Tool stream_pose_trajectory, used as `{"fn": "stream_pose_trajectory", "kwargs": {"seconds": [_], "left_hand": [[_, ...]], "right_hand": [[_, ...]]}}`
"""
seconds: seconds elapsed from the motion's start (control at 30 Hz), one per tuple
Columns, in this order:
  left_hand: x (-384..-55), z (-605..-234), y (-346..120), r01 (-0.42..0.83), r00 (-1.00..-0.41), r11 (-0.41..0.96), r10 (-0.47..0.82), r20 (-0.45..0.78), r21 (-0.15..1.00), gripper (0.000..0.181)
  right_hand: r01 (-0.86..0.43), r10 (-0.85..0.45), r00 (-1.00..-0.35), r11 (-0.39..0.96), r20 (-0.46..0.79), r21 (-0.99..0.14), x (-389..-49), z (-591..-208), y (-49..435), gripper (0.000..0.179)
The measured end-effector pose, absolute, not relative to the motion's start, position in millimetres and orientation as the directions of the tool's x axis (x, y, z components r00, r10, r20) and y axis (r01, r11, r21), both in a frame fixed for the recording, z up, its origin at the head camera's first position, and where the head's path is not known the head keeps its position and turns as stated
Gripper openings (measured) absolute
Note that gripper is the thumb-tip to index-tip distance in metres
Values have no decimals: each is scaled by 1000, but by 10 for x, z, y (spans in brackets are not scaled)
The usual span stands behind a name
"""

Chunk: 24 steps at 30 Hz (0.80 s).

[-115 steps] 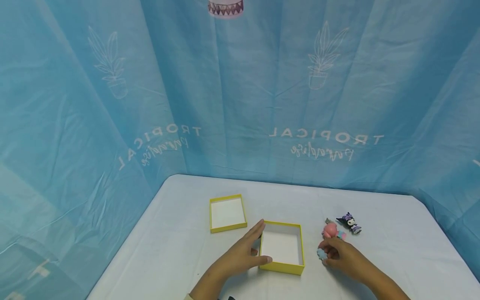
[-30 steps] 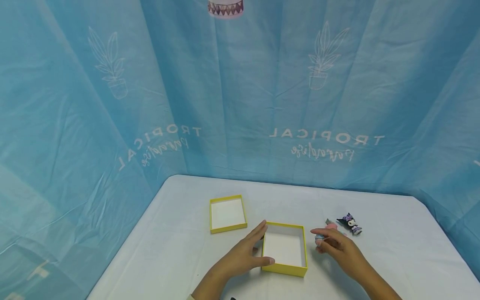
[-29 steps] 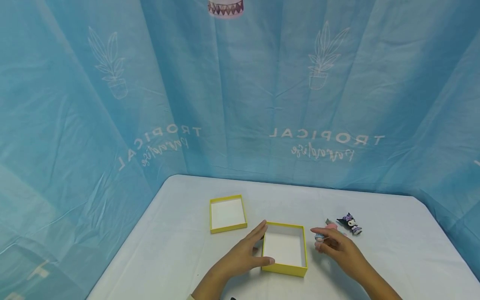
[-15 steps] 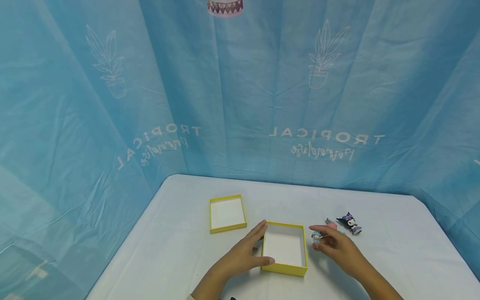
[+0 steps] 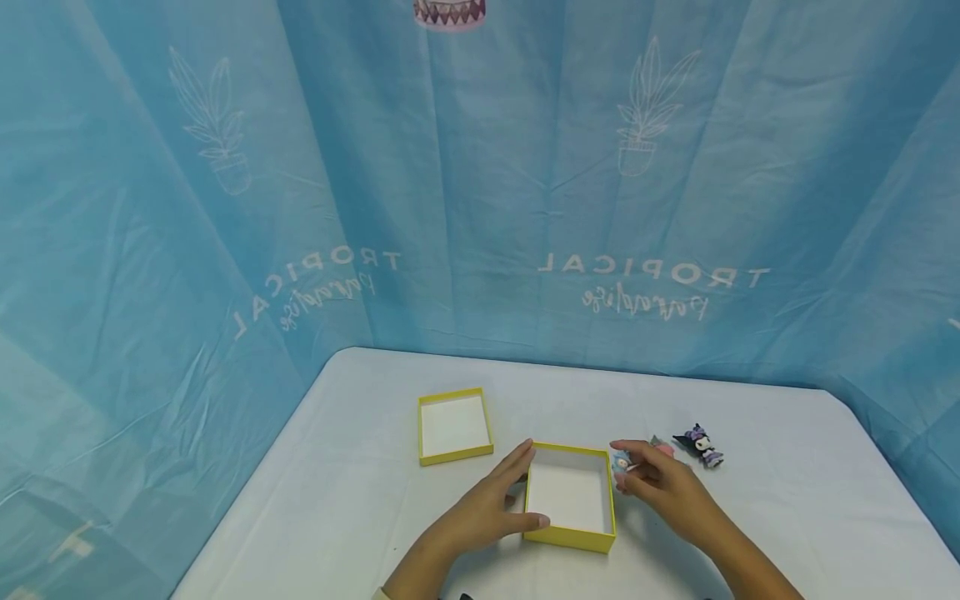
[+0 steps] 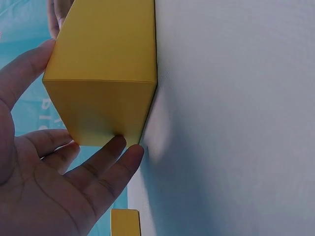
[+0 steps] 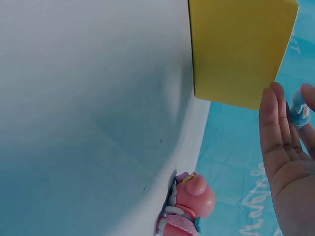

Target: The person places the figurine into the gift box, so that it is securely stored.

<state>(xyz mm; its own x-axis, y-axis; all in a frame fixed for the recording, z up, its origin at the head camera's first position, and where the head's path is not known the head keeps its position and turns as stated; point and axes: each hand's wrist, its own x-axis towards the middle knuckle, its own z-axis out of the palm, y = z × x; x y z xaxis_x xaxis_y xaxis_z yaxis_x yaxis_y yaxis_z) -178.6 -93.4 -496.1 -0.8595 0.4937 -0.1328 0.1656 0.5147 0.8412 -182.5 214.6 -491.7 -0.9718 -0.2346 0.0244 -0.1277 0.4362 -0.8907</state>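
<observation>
My left hand (image 5: 483, 518) rests against the left wall of a square yellow box (image 5: 567, 540), which lies open side up with a bare white inside. In the left wrist view the fairly straight fingers (image 6: 115, 172) touch the box wall, thumb at one corner. My right hand (image 5: 675, 498) pinches a small light-blue figurine (image 5: 621, 462) just outside the box's right rim. Part of that figurine (image 7: 299, 110) shows between thumb and fingers in the right wrist view. A pink figurine (image 7: 194, 199) lies on the table behind the right hand, partly hidden in the head view.
The yellow box lid (image 5: 456, 457), white inside upward, lies behind and left of the box. A black and purple figurine (image 5: 701, 447) lies at the right. A white cloth covers the table (image 5: 315, 500). Blue printed curtains (image 5: 480, 167) hang around its back and left.
My right hand has picked the light-blue figurine up from the table and moved it left to the box's right rim. The box has shifted slightly right; my left hand has stayed on it.
</observation>
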Motion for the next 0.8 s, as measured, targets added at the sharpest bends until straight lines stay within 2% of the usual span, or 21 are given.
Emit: {"fn": "stream_pose_trajectory", "kwargs": {"seconds": [0.2,0.47,0.8], "left_hand": [[-1782,-4967,-935,168,-857,507,499,-129,846,99],[-1778,-4984,-932,175,-861,510,494,-121,842,97],[-1780,-4996,-924,169,-865,513,487,-123,842,98]], "right_hand": [[-119,-225,-974,393,31,-912,-1842,-4898,2095,44],[-165,-211,-975,485,67,-859,-1872,-4874,2007,39],[-280,-276,-947,458,164,-844,-1893,-4882,1920,39]]}}
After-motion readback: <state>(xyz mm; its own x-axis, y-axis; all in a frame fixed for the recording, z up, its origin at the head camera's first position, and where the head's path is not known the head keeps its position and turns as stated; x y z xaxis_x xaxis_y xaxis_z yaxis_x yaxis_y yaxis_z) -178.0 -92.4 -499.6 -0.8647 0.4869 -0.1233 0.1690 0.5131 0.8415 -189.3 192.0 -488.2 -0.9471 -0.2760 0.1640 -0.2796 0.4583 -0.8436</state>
